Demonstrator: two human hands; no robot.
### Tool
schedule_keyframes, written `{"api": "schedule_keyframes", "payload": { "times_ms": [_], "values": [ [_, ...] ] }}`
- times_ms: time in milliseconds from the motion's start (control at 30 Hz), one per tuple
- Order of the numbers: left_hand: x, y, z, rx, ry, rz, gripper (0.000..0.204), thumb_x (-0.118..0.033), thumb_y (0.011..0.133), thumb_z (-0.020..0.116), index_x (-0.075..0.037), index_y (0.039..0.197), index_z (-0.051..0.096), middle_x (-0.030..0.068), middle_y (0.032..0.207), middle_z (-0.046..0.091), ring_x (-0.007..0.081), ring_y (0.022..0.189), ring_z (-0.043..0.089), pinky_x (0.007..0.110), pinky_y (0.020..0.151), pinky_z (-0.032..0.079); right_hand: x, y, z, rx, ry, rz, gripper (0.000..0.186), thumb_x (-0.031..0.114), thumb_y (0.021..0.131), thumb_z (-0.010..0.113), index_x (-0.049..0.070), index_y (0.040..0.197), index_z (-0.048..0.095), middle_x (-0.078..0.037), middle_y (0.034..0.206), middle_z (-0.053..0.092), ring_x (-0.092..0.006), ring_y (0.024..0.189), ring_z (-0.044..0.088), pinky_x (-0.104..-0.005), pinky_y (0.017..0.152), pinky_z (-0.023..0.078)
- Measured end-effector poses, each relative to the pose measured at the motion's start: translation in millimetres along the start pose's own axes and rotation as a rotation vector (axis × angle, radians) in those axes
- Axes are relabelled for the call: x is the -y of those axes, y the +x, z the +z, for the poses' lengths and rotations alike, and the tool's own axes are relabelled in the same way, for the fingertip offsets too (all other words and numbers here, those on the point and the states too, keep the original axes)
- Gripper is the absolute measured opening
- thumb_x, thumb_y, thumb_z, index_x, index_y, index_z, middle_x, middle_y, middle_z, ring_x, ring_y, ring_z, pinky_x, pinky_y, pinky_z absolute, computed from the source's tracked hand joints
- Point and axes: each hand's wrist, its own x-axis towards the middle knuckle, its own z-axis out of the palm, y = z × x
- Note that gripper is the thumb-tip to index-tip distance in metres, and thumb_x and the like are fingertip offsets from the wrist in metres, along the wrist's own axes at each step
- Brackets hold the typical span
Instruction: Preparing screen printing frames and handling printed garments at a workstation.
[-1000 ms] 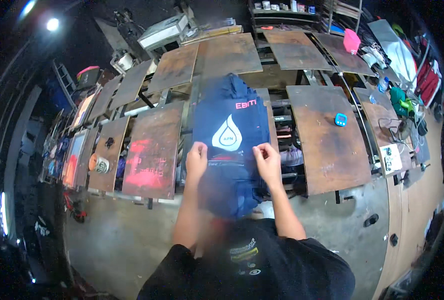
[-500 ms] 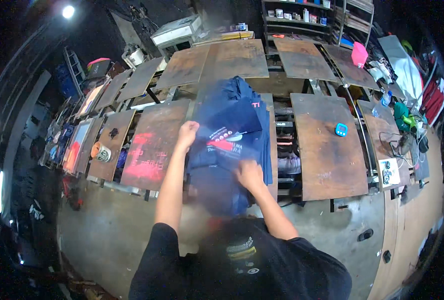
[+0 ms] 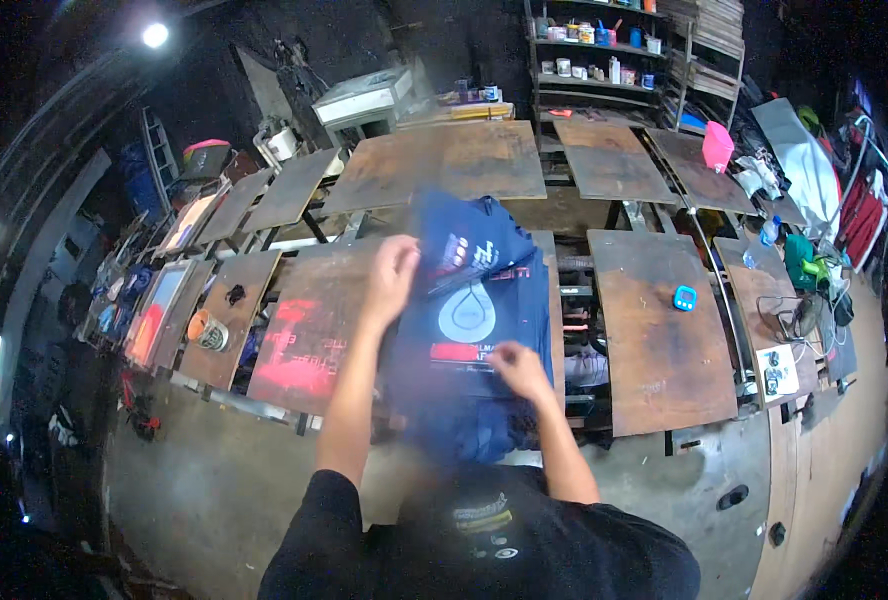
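Observation:
A pile of navy T-shirts lies on a board in front of me. The top one carries a pale drop-shaped print and a red bar. Toward its far end, a navy fold of cloth with small white marks lies turned over the pile. At the left edge of that fold is my left hand, its fingers closed by the cloth; a blurred patch hides part of the contact. My right hand is over the pile's right side beside the red bar, fingers bent in a pinch. What they hold, if anything, cannot be made out.
Flat brown boards on metal frames surround the pile; the left one bears pink paint. A blue timer sits on the right board. A tub stands at left, a pink container at far right. Shelves hold jars behind.
The printed cloth has been folded farther away from me, uncovering the drop-shaped print. My left hand is a little farther right, my right hand slightly right too. The whole view has shifted downward.

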Motion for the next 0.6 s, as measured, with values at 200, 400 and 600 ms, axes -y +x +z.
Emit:
{"api": "schedule_keyframes", "payload": {
  "times_ms": [200,400,600],
  "values": [
    [-45.1,-89.4,52.4,0.38,0.211,0.262,0.009,-0.013,0.084,0.061,-0.006,0.09,0.062,0.0078,0.115,0.061,0.0289,0.106,0.057,0.039,0.09,0.044,47.5,5.4,-54.6,-0.157,0.735,0.138,0.08,0.028,0.089,0.068,0.012,0.149,0.019,-0.017,0.14,0.043,-0.021,0.101,0.061,-0.0348,0.071,0.054],
    [-57.3,-144.7,76.2,0.436,0.198,0.103,0.01,-0.016,0.085,0.059,-0.01,0.093,0.062,0.003,0.115,0.061,0.0238,0.109,0.054,0.039,0.092,0.041,23.2,-9.3,-41.9,-0.34,0.67,0.219,0.049,0.004,0.077,0.073,-0.004,0.121,0.054,-0.01,0.111,0.063,-0.0172,0.098,0.06,-0.0303,0.085,0.049],
    [-66.2,-164.0,73.9,0.541,-0.024,-0.074,0.016,-0.018,0.086,0.063,-0.005,0.095,0.063,0.0101,0.115,0.061,0.0311,0.111,0.054,0.042,0.096,0.042,15.9,-9.3,-39.5,-0.508,0.931,0.267,0.029,0.001,0.081,0.065,-0.004,0.109,0.061,-0.008,0.104,0.066,-0.0175,0.091,0.062,-0.0311,0.084,0.048]
  ]
}}
